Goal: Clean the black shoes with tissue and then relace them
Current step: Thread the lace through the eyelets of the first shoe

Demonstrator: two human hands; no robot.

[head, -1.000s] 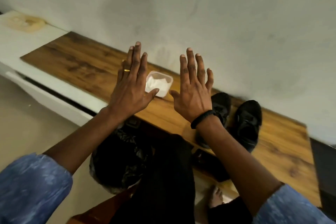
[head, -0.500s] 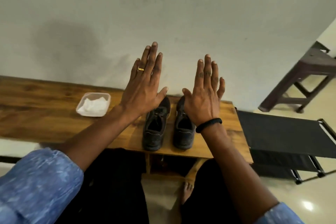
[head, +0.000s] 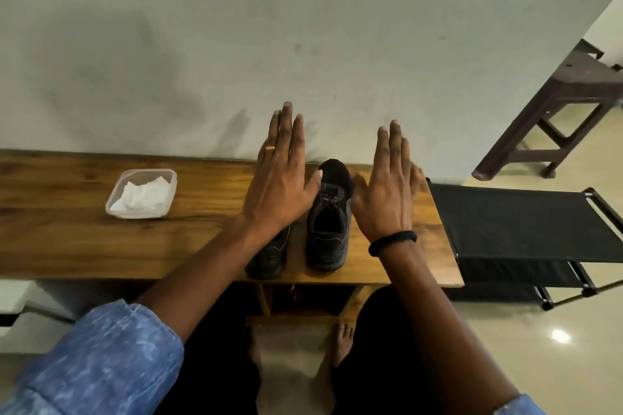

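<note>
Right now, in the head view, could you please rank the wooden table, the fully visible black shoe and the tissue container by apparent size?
1. wooden table, largest by far.
2. black shoe.
3. tissue container, only slightly smaller than the shoe, so the order of these two is unsure.

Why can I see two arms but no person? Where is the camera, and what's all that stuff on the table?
There is no robot here, just a person. The camera sits on their head and looks down, so you see only their own arms, like when you look at your own hands. That is the only view. The left hand and right hand are spread flat and hold nothing. On the wooden table stand two black shoes, side by side; the left hand hides part of one. Further left is a clear plastic tub with white tissue inside.
</note>
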